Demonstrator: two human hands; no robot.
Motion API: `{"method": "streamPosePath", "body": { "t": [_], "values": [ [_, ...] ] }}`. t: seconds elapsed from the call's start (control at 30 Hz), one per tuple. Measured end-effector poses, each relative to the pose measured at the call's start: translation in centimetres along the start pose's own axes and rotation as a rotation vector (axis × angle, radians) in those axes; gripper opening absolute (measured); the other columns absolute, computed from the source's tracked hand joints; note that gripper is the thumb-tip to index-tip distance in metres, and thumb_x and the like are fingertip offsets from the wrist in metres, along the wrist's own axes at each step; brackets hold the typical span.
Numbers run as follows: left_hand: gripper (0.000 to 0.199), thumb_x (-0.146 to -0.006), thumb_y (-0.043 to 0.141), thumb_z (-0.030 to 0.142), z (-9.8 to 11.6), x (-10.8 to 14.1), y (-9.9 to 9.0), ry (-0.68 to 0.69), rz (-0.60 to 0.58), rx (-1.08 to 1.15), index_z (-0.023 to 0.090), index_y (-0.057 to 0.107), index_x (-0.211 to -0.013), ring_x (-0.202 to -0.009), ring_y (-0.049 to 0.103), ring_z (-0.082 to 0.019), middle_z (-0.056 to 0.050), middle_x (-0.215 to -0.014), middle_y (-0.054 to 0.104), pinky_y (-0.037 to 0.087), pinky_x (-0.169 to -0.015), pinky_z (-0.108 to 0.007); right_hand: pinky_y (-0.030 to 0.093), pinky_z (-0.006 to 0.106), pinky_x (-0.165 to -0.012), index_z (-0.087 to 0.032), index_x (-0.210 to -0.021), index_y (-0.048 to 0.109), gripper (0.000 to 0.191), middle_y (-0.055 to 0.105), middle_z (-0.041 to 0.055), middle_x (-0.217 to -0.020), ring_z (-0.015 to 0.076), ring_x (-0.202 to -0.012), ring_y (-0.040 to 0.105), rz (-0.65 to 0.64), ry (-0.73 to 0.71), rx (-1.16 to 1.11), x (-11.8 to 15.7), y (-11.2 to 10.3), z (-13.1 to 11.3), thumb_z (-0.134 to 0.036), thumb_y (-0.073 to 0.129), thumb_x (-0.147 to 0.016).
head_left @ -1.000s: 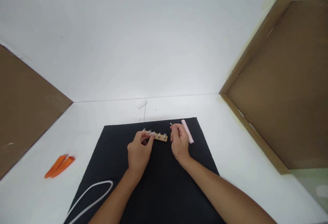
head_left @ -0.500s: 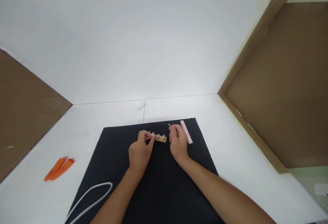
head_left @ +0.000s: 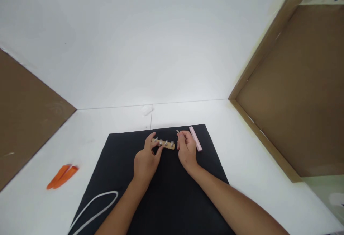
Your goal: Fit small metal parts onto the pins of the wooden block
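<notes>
A small light wooden strip (head_left: 169, 146) carrying several round metal studs (head_left: 172, 144) lies on the black mat (head_left: 166, 195). At its left end is my left hand (head_left: 146, 159), thumb against the near edge and fingers over and behind the strip, with the index finger lifted. Part of the strip is hidden by these fingers. Just right of the strip, my right hand (head_left: 187, 150) is closed on a slim metal piece (head_left: 177, 131), of which only the tip shows. The rest of that piece is hidden in the fist.
A pale pink bar (head_left: 195, 139) lies right of my right hand. White cord (head_left: 102, 194) loops over the mat's lower left. Orange strips (head_left: 61, 177) lie on the white table (head_left: 91, 149) at left. A white wall (head_left: 150, 48) and brown side panels (head_left: 295, 95) enclose the space.
My left hand's fingers have spread apart, the index finger lifting away from the studs, so more of the strip shows. My right hand has stayed in place.
</notes>
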State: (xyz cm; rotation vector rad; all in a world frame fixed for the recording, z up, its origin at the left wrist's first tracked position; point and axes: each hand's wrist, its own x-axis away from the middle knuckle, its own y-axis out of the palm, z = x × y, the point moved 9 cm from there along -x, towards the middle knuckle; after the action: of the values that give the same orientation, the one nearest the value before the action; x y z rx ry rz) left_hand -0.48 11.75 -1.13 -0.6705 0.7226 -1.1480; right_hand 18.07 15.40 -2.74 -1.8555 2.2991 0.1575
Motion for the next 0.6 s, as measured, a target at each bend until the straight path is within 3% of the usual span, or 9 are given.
{"method": "streamPosePath", "body": {
  "t": [0.13,0.4,0.53,0.6],
  "values": [
    [0.062,-0.081,0.065,0.029,0.2,0.3,-0.3,0.019,-0.017,0.022,0.028,0.038,-0.137,-0.057,0.066,-0.013,0.002,-0.101,0.076,0.049,-0.062,-0.025,0.037,0.024,-0.052,-0.02,-0.084,0.058,0.027,0.048,-0.0042,-0.058,0.0127,-0.052,0.045,-0.004,0.002,0.002,0.0,0.0,-0.1,-0.041,0.044,-0.095],
    [0.05,-0.085,0.061,0.031,0.0,-0.1,-0.6,-0.023,-0.006,0.005,0.027,0.042,-0.132,-0.062,0.067,-0.015,0.002,-0.096,0.076,0.048,-0.065,-0.026,0.04,0.024,-0.051,-0.021,-0.083,0.057,0.027,0.049,-0.0059,-0.053,0.0131,-0.048,0.051,-0.027,0.025,0.003,0.1,0.2,0.1,-0.041,0.044,-0.095],
    [0.035,-0.085,0.059,0.033,0.9,0.7,-1.5,-0.023,-0.017,-0.16,0.024,0.051,-0.118,-0.072,0.069,-0.019,0.0,-0.094,0.075,0.046,-0.061,-0.026,0.043,0.024,-0.052,-0.021,-0.084,0.057,0.027,0.051,-0.006,-0.053,0.0136,-0.047,0.055,-0.005,0.032,-0.005,0.2,0.1,0.0,-0.042,0.044,-0.095],
    [0.024,-0.086,0.057,0.035,2.1,1.7,-1.5,0.04,-0.036,-0.313,0.024,0.059,-0.107,-0.077,0.07,-0.021,-0.002,-0.097,0.073,0.046,-0.062,-0.027,0.044,0.024,-0.053,-0.021,-0.084,0.057,0.026,0.051,-0.0063,-0.053,0.0139,-0.048,0.057,0.004,0.03,-0.008,0.2,0.0,0.0,-0.041,0.044,-0.095]
  ]
}}
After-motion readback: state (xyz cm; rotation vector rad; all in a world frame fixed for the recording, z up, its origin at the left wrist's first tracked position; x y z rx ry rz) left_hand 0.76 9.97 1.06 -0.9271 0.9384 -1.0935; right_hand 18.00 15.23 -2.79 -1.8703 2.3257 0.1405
